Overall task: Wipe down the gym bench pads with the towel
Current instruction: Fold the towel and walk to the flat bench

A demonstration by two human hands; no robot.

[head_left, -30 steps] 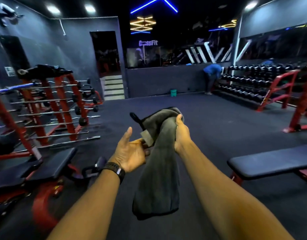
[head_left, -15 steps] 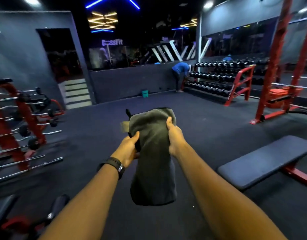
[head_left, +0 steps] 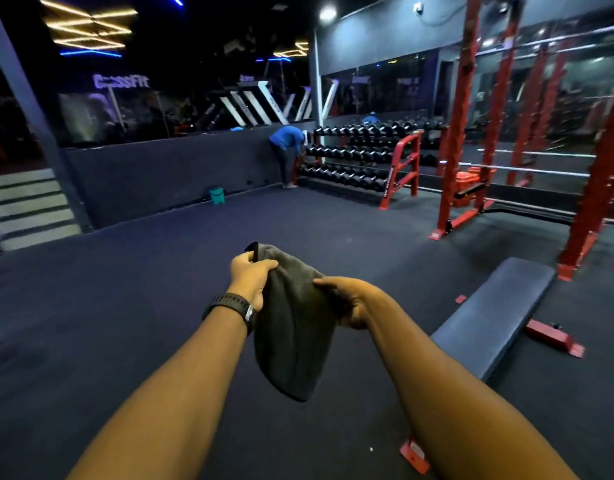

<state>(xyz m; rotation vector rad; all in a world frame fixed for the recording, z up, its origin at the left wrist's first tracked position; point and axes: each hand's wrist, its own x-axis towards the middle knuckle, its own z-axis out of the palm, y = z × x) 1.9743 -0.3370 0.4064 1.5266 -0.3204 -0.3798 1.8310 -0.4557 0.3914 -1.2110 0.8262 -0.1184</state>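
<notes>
My left hand [head_left: 250, 274] is closed on the top corner of the grey towel [head_left: 291, 327], fingers wrapped over its upper edge beside a small black loop; a black watch [head_left: 234, 305] sits on that wrist. My right hand [head_left: 347, 299] pinches the towel's right edge a little lower, thumb on top. The cloth hangs folded between my forearms, its rounded bottom edge free in the air above the floor, touching nothing else.

To my right the flat bench pad [head_left: 495, 317] lies apart from the towel, its near end just beyond my right forearm and its far end close to the foot of the red rack [head_left: 461, 133]. A red bench foot [head_left: 554, 336] juts out on its far side.

Ahead and to my left the dark rubber floor [head_left: 142, 289] is open as far as the low wall, where a green bucket [head_left: 217, 195] stands. A dumbbell rack [head_left: 364, 157] lines the right wall, with a person in blue [head_left: 287, 152] bent over at its left end.
</notes>
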